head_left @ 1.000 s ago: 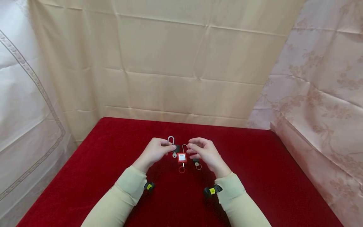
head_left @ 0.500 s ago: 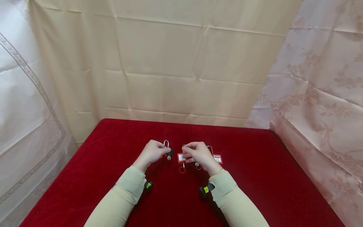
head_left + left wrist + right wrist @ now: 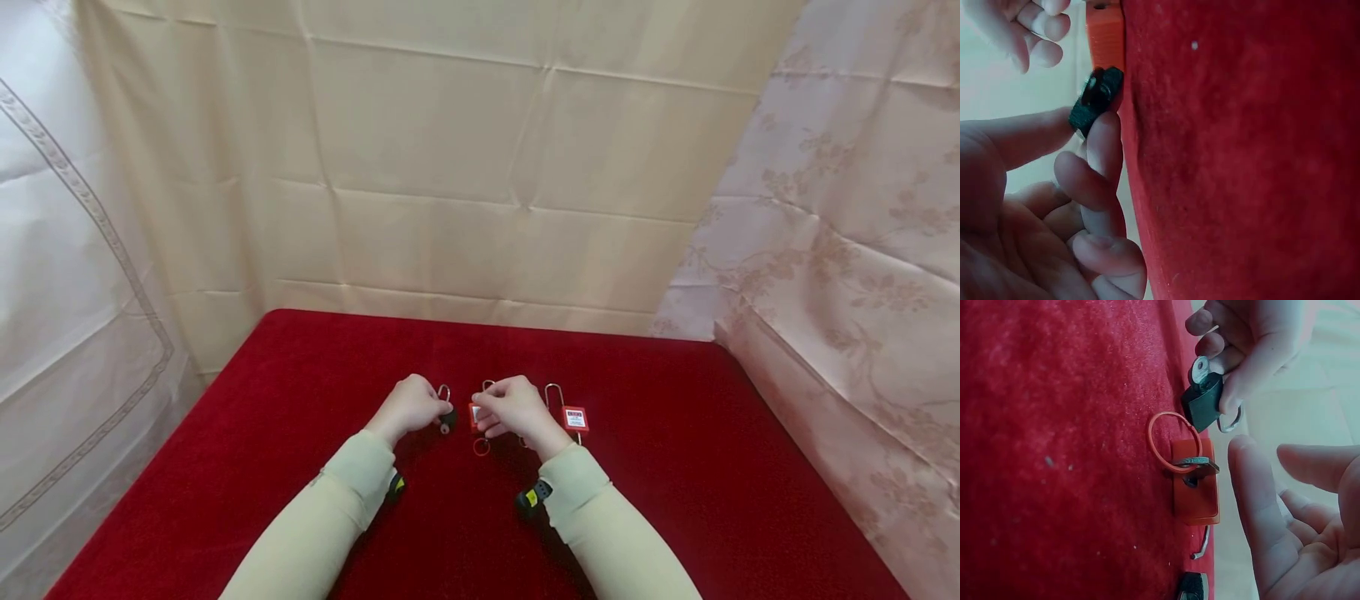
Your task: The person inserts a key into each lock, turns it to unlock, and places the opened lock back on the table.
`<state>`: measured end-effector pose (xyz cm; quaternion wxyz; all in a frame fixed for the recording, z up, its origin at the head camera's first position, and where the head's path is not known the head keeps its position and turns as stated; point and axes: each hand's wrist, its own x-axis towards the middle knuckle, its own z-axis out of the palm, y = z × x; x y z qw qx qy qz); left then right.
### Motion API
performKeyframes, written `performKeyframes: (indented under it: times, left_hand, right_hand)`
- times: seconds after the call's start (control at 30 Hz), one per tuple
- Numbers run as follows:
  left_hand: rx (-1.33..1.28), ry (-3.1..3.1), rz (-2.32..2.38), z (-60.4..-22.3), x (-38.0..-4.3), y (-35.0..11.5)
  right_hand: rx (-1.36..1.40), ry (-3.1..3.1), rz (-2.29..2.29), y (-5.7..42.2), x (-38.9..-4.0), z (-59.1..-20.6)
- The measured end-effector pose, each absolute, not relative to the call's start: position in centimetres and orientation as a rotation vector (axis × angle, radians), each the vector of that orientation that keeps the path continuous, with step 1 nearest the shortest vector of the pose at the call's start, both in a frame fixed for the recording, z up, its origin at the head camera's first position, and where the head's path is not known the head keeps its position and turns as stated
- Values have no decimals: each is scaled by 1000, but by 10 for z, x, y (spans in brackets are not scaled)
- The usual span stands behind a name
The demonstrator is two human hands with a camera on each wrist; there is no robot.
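My left hand point(image 3: 411, 407) pinches a small black padlock point(image 3: 1204, 403) between thumb and fingers, low at the table. A key stands in its lock, and its silver shackle points away from me in the head view. Just right of it lies a red padlock point(image 3: 1194, 503) with a white label, a key and a red ring point(image 3: 1150, 442). Over this red padlock hovers my right hand point(image 3: 516, 410), thumb and forefinger apart and holding nothing. In the right wrist view its fingertips are near the red padlock with a visible gap. The hand partly covers that padlock in the head view.
Another red padlock point(image 3: 575, 418), its shackle raised, lies right of my right hand. Part of a second black padlock point(image 3: 1192, 587) shows between the two red ones. Red cloth point(image 3: 300, 467) covers the table; a beige curtain point(image 3: 450, 167) hangs behind.
My left hand has brought the black padlock left and down toward the cloth. My right hand has moved left, over the nearer red padlock, uncovering the red padlock at the right.
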<state>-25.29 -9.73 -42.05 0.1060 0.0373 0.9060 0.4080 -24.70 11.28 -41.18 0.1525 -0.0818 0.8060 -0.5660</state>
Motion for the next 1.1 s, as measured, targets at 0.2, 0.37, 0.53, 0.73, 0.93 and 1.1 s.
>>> performKeyframes:
  times: [0.2, 0.37, 0.53, 0.73, 0.93, 1.1]
  left_hand:
    - [67, 2662, 1129, -418, -257, -98]
    - [52, 2679, 1047, -415, -259, -98]
    - [60, 2697, 936, -416, -259, -100]
    - [59, 2694, 883, -415, -255, -103]
    - [21, 2767, 850, -406, -252, -109]
    - [59, 2866, 944, -389, -250, -114]
  right_hand:
    - [-232, 2331, -1566, 110, -248, -413]
    - [-239, 2341, -1534, 107, -249, -413]
    - [-240, 2358, -1515, 106, -249, -413]
    - [-262, 2385, -1507, 108, -248, -413]
    - [-296, 2451, -1500, 117, -248, -409]
    - [-356, 2536, -1554, 130, -248, -398]
